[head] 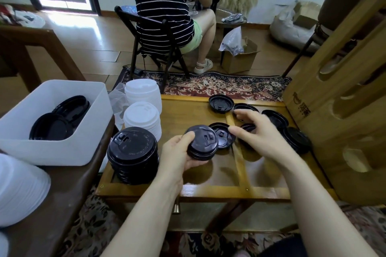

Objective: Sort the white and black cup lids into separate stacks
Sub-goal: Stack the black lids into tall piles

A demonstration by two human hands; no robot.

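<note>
My left hand (177,153) grips a small stack of black lids (201,142) above the middle of the low wooden table (242,191). My right hand (257,131) hovers just right of it, fingers spread and relaxed, over loose black lids; one upturned lid (224,134) lies right beside the held stack. Several more loose black lids (221,103) lie scattered toward the table's far right (296,139). A tall stack of black lids (132,153) stands at the table's left front. Two stacks of white lids (143,118) (143,93) stand behind it.
A white bin (62,148) holding black lids sits on a dark side table at left. A pile of white lids (18,190) is at the near left. A wooden stand (342,110) crowds the table's right. A person sits on a folding chair (150,33) beyond.
</note>
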